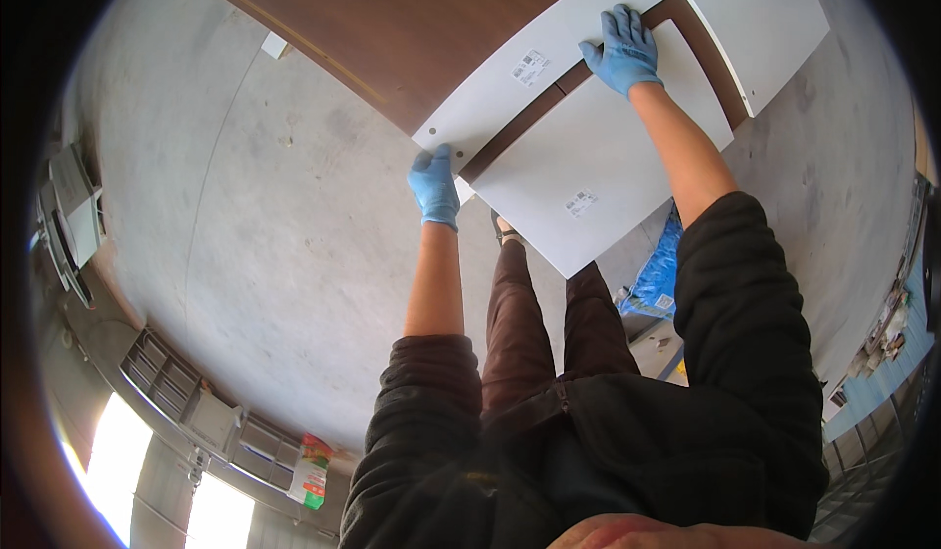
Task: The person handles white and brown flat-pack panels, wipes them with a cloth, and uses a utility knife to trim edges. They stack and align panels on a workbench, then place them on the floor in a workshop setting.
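A long white panel (490, 100) with small holes near its ends and a printed label lies on a brown board surface (412, 15). My left hand (433, 191), in a blue glove, is closed on its near left end; the fingers' undersides are hidden. Close by, a wider white panel (637, 142) with another label juts out toward me over the edge. A brown strip shows between the two panels. My right hand (625, 56), also blue-gloved, lies flat with fingers spread, reaching over that strip onto the long panel's edge.
Another white panel (760, 24) lies at the far right. A blue plastic bag (659, 265) is on the grey concrete floor (284, 206) by my legs. Metal racks (162, 373) and a colourful sack (311, 471) stand at the lower left.
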The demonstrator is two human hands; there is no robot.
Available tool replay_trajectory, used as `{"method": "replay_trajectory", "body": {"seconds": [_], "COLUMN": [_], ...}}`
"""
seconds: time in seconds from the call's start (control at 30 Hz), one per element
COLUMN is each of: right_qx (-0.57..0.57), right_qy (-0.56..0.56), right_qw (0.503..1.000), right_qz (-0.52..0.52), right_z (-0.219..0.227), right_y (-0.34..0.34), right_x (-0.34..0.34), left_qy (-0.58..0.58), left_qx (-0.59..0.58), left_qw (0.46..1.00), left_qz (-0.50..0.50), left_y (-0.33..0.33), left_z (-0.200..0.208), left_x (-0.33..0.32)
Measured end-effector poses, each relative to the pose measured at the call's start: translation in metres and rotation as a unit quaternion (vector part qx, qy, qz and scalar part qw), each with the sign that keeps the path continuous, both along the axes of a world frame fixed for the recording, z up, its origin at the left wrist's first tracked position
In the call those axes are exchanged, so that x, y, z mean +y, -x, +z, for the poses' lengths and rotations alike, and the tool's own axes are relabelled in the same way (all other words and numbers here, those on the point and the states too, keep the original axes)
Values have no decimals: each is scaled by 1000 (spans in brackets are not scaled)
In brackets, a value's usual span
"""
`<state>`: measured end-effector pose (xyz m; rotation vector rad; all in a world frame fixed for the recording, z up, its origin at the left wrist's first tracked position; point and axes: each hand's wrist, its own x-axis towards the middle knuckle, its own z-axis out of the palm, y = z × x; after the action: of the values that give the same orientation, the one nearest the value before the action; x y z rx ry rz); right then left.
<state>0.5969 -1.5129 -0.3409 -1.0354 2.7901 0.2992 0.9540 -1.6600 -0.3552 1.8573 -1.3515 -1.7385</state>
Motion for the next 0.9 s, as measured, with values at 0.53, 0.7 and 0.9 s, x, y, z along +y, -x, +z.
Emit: {"method": "replay_trajectory", "body": {"seconds": [0.53, 0.7, 0.9], "right_qx": [0, -356, -428], "right_qy": [349, 191, 310], "right_qw": [930, 871, 785], "right_qz": [113, 278, 324], "right_z": [10, 42, 70], "right_y": [-118, -344, -393], "right_x": [47, 82, 62], "left_qy": [-40, -76, -108], "left_qx": [-16, -24, 44], "left_qw": [999, 996, 993], "left_qz": [-11, -46, 2], "left_y": [-2, -6, -33], "left_z": [5, -1, 7], "left_x": [-12, -20, -28]}}
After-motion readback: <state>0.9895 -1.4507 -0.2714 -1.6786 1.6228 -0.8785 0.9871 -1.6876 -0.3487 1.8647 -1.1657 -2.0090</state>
